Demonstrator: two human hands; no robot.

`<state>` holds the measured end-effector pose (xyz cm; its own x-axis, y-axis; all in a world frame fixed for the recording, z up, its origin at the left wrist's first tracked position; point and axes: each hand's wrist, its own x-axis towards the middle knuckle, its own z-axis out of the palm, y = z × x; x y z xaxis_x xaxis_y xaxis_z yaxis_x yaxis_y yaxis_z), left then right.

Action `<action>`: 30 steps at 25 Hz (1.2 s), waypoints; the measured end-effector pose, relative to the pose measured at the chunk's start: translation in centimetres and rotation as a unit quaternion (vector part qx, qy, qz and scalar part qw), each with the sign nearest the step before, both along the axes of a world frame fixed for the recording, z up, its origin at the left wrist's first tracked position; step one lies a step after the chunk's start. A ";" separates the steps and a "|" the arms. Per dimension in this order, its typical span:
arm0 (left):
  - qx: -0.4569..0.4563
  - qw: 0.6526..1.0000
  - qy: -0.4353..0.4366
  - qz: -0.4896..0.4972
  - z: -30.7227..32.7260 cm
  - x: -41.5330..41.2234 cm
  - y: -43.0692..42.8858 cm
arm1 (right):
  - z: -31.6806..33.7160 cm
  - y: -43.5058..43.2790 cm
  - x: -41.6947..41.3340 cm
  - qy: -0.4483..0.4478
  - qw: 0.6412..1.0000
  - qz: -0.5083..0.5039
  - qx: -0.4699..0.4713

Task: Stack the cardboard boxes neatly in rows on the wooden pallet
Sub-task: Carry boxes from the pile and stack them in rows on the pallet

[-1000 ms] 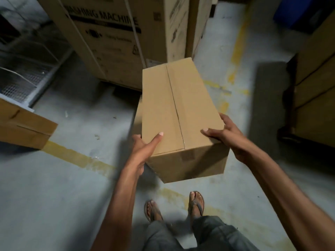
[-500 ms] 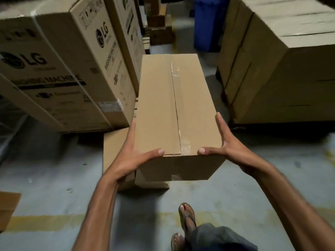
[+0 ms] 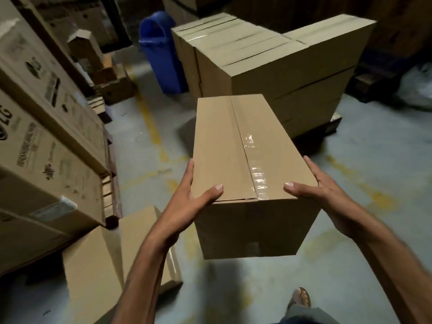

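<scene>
Head view looks down on a long, plain brown cardboard box, held in the air above the floor and well short of the stack. A strip of glossy clear tape runs down the seam between its top flaps and wrinkles near the close end.

The left hand grasps the box's near left corner, with the thumb laid over the top edge and the fingers flat along the side. The right hand grasps the near right corner the same way.

Ahead and to the right, the stack is a squared block of matching boxes set in tight rows, resting on a dark pallet of which only a low corner shows.

A blue plastic bin stands just beside the stack on its left. Tall printed cartons line the left side. Another plain box lies on the floor beneath the left forearm. The floor is smooth grey concrete marked with worn yellow paint. A sandalled foot shows at the bottom edge.
</scene>
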<state>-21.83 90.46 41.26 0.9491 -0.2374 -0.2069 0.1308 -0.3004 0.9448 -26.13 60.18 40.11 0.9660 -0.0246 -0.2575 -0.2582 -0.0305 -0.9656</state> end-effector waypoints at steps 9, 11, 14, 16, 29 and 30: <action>-0.021 0.995 0.063 -0.075 -2.1 10.5 -27.0 | -0.6 -25.2 0.8 0.028 0.987 -0.155 0.026; 0.002 0.995 0.060 -0.083 -3.3 13.8 -33.1 | -0.8 -29.2 3.7 0.022 0.983 -0.183 0.011; 0.018 0.994 0.059 -0.094 -4.4 18.4 -40.5 | -1.2 -35.4 6.7 0.023 0.977 -0.213 0.020; 0.038 0.991 0.053 -0.117 -5.1 21.6 -44.5 | -1.4 -38.8 8.3 0.030 0.972 -0.231 0.015; 0.002 0.944 -0.005 -0.329 -3.9 41.3 -73.8 | -2.0 -62.3 20.6 0.028 0.920 -0.391 0.000; 0.004 0.942 -0.012 -0.335 -4.0 42.4 -76.5 | -2.4 -64.9 21.6 0.024 0.917 -0.399 0.005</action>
<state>20.55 13.93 37.22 0.5916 -0.7834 -0.1905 -0.1122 -0.3140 0.9427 -4.57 -4.75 37.73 0.6287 -0.7162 -0.3029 -0.2359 0.1956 -0.9519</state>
